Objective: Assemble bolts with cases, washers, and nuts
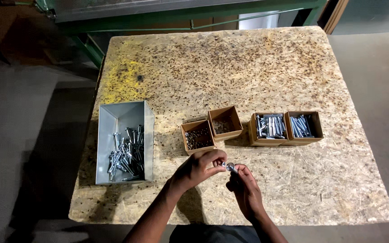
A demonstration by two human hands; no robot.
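A small silver bolt [230, 167] sits pinched between both hands above the table's near edge, the left hand [200, 168] gripping its one end with clenched fingers and the right hand [245, 184] curled round the other; it looks light, stiff and slick, best held by the shank or head. Just beyond stand four small cardboard boxes [223, 122], two with tiny dark fasteners, two with silver bolts. A grey metal bin [123, 141] of bolts sits near the table's [230, 67] left edge, nothing blocking the hands.
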